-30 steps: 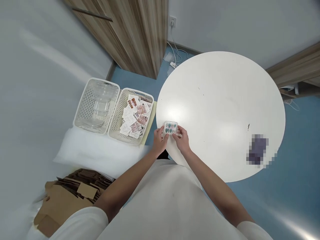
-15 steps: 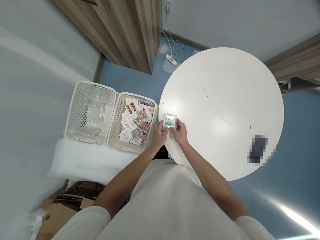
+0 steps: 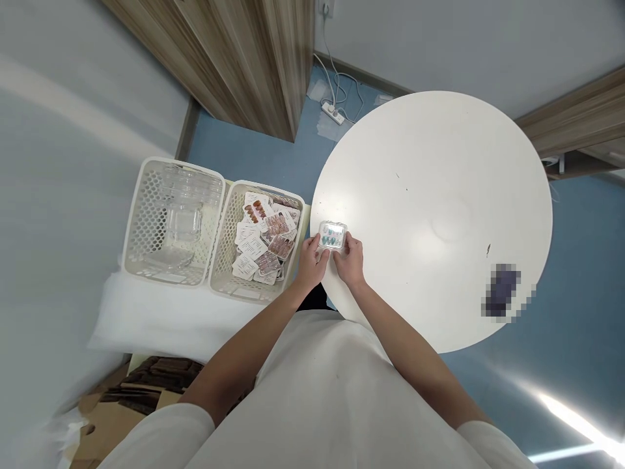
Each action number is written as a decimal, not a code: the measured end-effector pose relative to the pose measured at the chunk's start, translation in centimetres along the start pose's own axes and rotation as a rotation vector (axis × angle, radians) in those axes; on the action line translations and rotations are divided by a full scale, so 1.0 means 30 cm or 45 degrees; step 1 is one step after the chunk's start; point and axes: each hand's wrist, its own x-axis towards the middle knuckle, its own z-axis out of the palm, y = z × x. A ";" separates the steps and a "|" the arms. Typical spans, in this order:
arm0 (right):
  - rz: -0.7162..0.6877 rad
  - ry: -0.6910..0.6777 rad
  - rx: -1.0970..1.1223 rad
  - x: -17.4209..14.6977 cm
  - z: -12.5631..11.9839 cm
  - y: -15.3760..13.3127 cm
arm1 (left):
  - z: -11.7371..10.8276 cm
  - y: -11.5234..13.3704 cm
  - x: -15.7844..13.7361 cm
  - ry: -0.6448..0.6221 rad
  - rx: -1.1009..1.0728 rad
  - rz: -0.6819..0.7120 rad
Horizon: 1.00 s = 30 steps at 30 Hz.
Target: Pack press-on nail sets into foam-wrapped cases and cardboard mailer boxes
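A small clear plastic case of press-on nails (image 3: 333, 235), with teal and pale nails showing in it, is between my hands at the near left edge of the round white table (image 3: 439, 163). My left hand (image 3: 312, 262) grips its left side, thumb along the lower edge. On the opposite side, the fingers of my right hand (image 3: 350, 259) are curled against the case's right edge. Whether the case rests on the tabletop or is raised slightly, I cannot tell.
Left of the table, a white basket (image 3: 222, 267) holds many nail sets on cards (image 3: 254, 244). Beside it another basket (image 3: 127, 244) contains clear plastic boxes (image 3: 184, 221). A blurred-out dark object (image 3: 502, 290) lies at the table's right. Cardboard (image 3: 114, 426) is at lower left; a power strip (image 3: 333, 113) is on the floor.
The case and both hands have stayed almost where they were, with the case a touch further right in view. My right fingers sit slightly lower along its side. The camera view has shifted slightly.
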 end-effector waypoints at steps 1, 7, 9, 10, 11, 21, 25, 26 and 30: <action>-0.003 0.004 -0.011 -0.002 0.004 0.004 | -0.002 0.001 0.000 -0.008 0.006 0.000; -0.019 -0.010 -0.029 -0.003 0.017 0.023 | -0.004 -0.001 -0.002 0.003 0.015 0.007; -0.023 -0.015 -0.024 0.002 0.018 0.025 | 0.001 -0.007 -0.003 0.027 0.014 0.015; -0.019 -0.016 -0.016 0.004 0.017 0.024 | 0.005 -0.010 -0.003 0.041 0.012 0.018; -0.011 -0.016 -0.003 0.006 0.016 0.023 | 0.009 -0.013 -0.004 0.057 0.009 0.020; 0.158 -0.124 0.261 -0.071 -0.092 0.048 | 0.074 -0.020 -0.112 0.192 -0.045 0.020; 0.203 -0.325 0.374 -0.151 -0.186 0.099 | 0.105 -0.038 -0.210 0.235 -0.058 -0.076; 0.197 -0.408 0.374 -0.174 -0.211 0.117 | 0.116 -0.045 -0.238 0.235 -0.062 -0.097; 0.150 -0.667 0.241 -0.277 -0.298 0.214 | 0.176 -0.072 -0.359 0.210 -0.044 -0.147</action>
